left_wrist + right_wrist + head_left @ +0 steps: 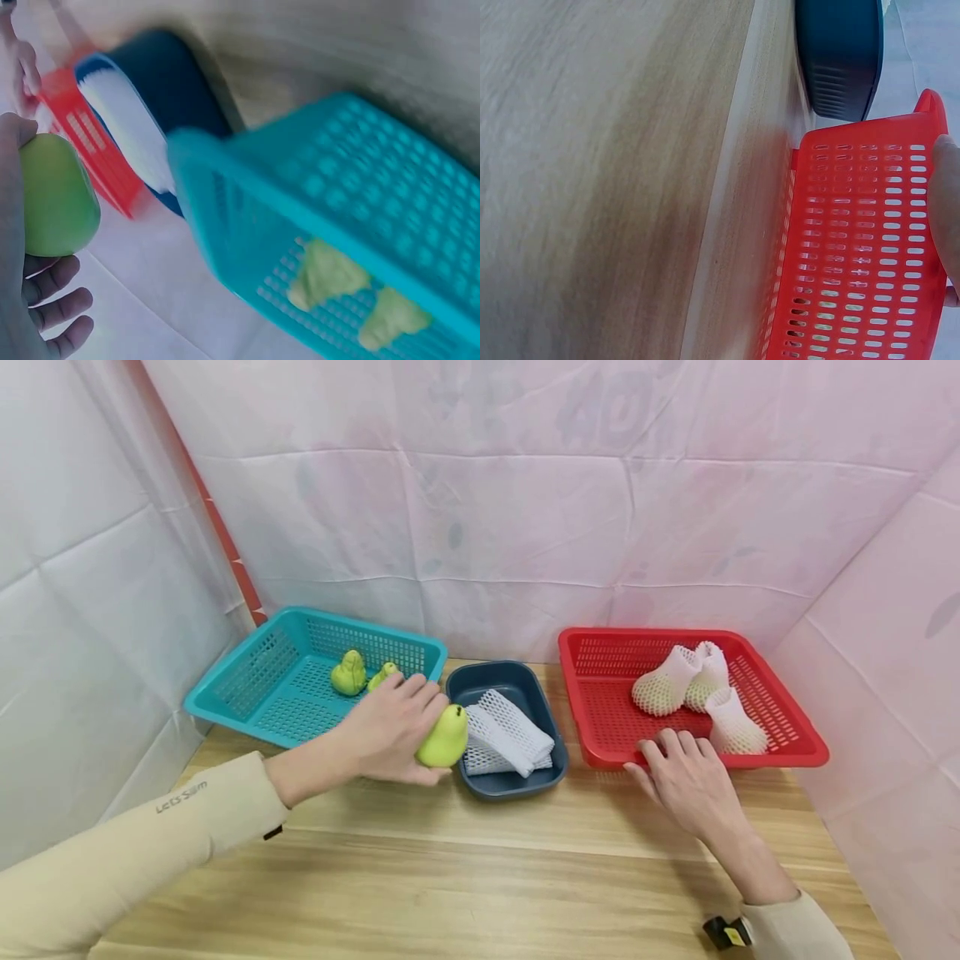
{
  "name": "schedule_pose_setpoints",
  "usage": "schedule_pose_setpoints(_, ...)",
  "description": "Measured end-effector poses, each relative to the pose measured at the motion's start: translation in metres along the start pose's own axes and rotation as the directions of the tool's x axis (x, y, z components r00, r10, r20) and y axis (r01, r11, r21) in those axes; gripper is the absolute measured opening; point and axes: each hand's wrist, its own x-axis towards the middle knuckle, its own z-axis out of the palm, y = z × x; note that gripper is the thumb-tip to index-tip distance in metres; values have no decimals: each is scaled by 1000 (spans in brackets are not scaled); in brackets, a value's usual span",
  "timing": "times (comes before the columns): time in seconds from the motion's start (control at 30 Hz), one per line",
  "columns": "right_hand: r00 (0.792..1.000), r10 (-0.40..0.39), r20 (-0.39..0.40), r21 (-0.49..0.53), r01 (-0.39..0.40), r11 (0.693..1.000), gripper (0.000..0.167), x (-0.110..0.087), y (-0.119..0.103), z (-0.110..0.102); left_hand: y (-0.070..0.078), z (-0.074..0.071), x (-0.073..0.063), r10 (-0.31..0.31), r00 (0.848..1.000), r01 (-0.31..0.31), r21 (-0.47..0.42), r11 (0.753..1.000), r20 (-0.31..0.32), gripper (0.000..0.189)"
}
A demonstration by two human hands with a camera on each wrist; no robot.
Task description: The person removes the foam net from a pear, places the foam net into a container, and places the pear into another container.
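A yellow-green pear (pixel 444 739) is held in my left hand (pixel 393 727), above the table between the teal basket (pixel 251 720) and a dark blue tray (pixel 504 792). In the left wrist view the pear (pixel 60 196) sits against the thumb and palm, some fingers curled below it. My right hand (pixel 688 781) grips the near rim of the red basket (pixel 787 758), fingers over the edge and thumb outside. White foam net sleeves (pixel 517 735) lie flat in the tray. Inside the red basket are three pears in foam nets (pixel 663 685).
Two small yellow-green pear-like fruits (pixel 348 674) show in the teal basket, one partly hidden behind my left hand. The baskets and tray stand in a row on the wooden table (pixel 465 885). Pale cloth (pixel 517 518) hangs behind and at both sides.
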Motion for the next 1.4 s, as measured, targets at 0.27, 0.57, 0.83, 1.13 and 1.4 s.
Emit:
schedule_pose_setpoints(0.27,1000,-3,-5,6,3,1000,67,0,0,0,-41,3,-5,-68,998,68,33,997,6,78)
schedule_pose_setpoints(0.57,1000,-7,-11,9,7,1000,67,0,0,1,-95,0,-11,-190,976,189,16,982,108,85)
schedule_pose_setpoints(0.83,1000,-3,-8,2,3,1000,68,0,0,1,-142,6,-25,-281,924,298,-28,954,260,83)
schedule_pose_setpoints(1.13,1000,-4,1,6,4,1000,71,0,-1,-1,-172,23,-43,-351,852,386,-12,923,387,82)
schedule_pose_setpoints(1.4,1000,-4,-5,6,4,1000,72,0,-1,-2,-188,37,-47,-376,810,431,-23,902,449,85)
